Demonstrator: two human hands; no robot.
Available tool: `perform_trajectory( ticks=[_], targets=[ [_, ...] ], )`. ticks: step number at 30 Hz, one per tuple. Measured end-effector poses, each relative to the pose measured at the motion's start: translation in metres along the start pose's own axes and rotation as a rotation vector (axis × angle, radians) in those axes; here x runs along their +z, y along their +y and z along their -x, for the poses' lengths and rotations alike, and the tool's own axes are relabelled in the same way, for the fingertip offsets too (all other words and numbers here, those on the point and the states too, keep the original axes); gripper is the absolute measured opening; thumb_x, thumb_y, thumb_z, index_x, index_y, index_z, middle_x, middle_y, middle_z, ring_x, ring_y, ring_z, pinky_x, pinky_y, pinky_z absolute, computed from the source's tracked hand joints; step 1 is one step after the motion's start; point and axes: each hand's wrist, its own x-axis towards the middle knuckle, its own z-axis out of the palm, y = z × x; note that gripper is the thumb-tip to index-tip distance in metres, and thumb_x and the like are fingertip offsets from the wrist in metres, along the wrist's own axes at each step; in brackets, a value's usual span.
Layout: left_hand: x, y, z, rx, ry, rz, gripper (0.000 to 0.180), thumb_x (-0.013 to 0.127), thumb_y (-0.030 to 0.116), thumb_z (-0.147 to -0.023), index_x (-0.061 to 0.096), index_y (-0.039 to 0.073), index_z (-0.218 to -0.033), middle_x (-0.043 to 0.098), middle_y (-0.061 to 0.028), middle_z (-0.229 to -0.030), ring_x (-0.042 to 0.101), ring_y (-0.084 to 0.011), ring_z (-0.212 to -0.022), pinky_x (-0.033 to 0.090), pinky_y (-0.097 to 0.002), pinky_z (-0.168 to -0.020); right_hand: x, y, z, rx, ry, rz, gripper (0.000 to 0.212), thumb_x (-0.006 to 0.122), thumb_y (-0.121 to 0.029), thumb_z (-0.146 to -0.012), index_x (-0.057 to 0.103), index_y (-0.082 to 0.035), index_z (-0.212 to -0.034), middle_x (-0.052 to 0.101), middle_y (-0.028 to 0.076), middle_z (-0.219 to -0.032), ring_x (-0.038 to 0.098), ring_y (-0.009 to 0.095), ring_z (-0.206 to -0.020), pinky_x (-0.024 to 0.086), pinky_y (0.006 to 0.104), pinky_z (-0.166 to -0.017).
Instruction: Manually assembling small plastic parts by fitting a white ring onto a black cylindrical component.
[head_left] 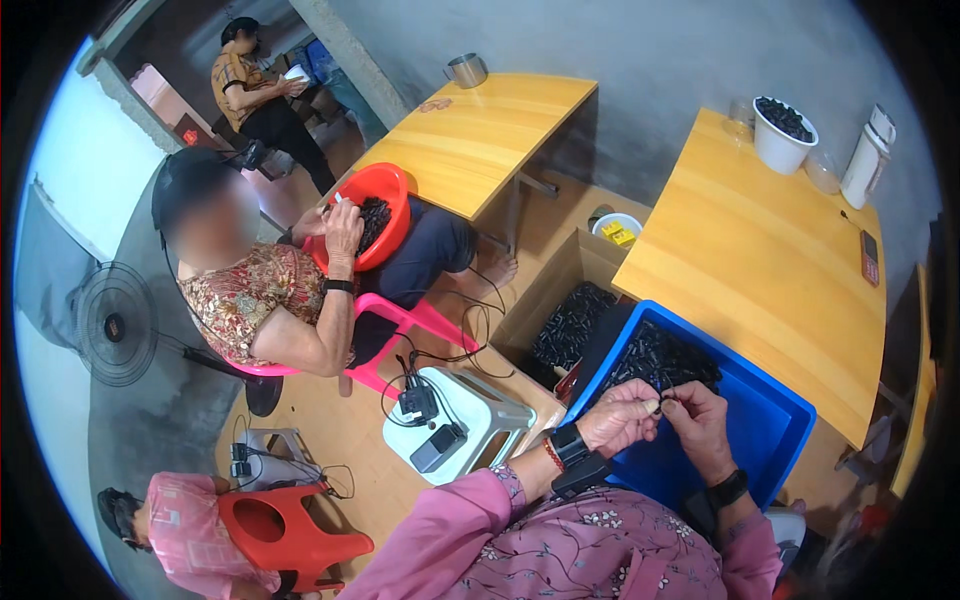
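Note:
My left hand and my right hand meet above a blue plastic tray. Both are closed in a pinch, thumbs and fingertips almost touching, on a small black part. Its exact kind is too small to make out, and the fingers cover most of it. Many similar small black pieces lie heaped at the far left end of the tray, just beyond my hands.
A cardboard box of black pieces stands left of the tray. Beyond is a yellow table bearing a white tub, a bottle and a phone. At left, a seated person works over a red basin; a pale stool holds cables.

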Motion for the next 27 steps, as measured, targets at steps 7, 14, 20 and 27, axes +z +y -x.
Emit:
perform_trajectory(
  ticks=[7,14,20,27],
  targets=[
    [0.003,0.006,-0.001,-0.023,-0.022,0.091,0.009,0.062,0.009,-0.093,0.063,0.006,-0.101,0.065,-0.0067,-0.088,0.06,-0.0156,-0.077,0.049,-0.0325,-0.07,-0.007,-0.003,0.0,-0.004,-0.028,0.133,0.016,0.067,-0.009,-0.09,0.066,0.001,-0.102,0.068,0.004,-0.083,0.06,0.007,-0.078,0.049,0.0234,-0.069],
    [0.01,0.016,0.001,0.011,0.044,0.087,0.011,0.059,0.006,-0.094,0.062,0.006,-0.104,0.065,-0.0093,-0.093,0.06,-0.0178,-0.081,0.05,-0.0356,-0.074,-0.01,0.009,-0.009,0.006,0.013,-0.078,0.018,0.066,-0.009,-0.09,0.065,0.002,-0.105,0.066,-0.001,-0.087,0.057,0.002,-0.078,0.048,0.0203,-0.068],
    [0.011,0.013,0.0,-0.013,0.023,0.078,0.011,0.06,0.007,-0.093,0.06,0.004,-0.104,0.063,-0.0102,-0.092,0.056,-0.0159,-0.078,0.047,-0.031,-0.072,-0.013,0.005,-0.007,0.079,-0.039,-0.125,0.016,0.066,-0.009,-0.09,0.066,0.002,-0.103,0.064,-0.002,-0.082,0.055,0.002,-0.075,0.047,0.0197,-0.066],
    [0.016,0.012,0.001,-0.033,0.042,0.049,0.01,0.06,0.008,-0.094,0.058,0.004,-0.103,0.062,-0.0092,-0.09,0.055,-0.0154,-0.075,0.047,-0.0298,-0.069,-0.012,-0.008,-0.006,0.107,-0.081,-0.2,0.012,0.063,-0.009,-0.092,0.062,0.002,-0.091,0.068,0.003,-0.083,0.06,0.005,-0.074,0.05,0.0219,-0.064]
  ],
)
